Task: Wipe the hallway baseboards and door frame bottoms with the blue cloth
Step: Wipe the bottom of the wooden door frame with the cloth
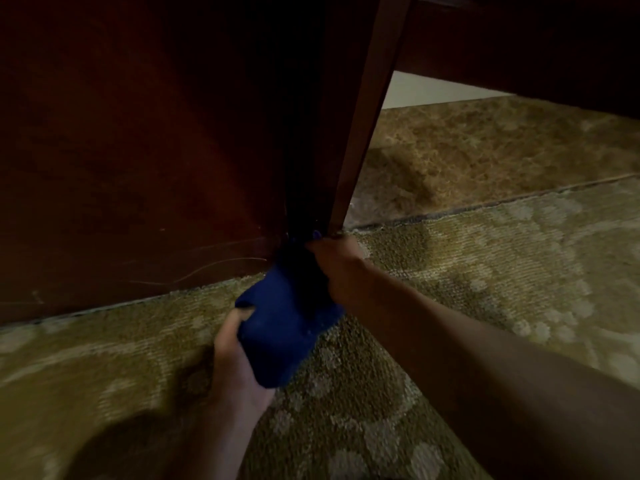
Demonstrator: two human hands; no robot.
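Observation:
A dark blue cloth [284, 320] is bunched at the foot of a dark wooden door frame [360, 133], where the frame meets the carpet. My left hand [235, 358] grips the cloth's lower end from below, thumb on top. My right hand [332, 268] grips the upper end and presses it against the frame's bottom. A scratched dark wooden baseboard [121, 268] runs left from the frame along the floor. The top of the cloth is lost in shadow between frame and panel.
Patterned olive carpet [485, 271] covers the hallway floor. Past a seam strip, brown mottled flooring [485, 150] lies beyond the doorway. A dark wooden panel [138, 116] fills the upper left. The light is dim.

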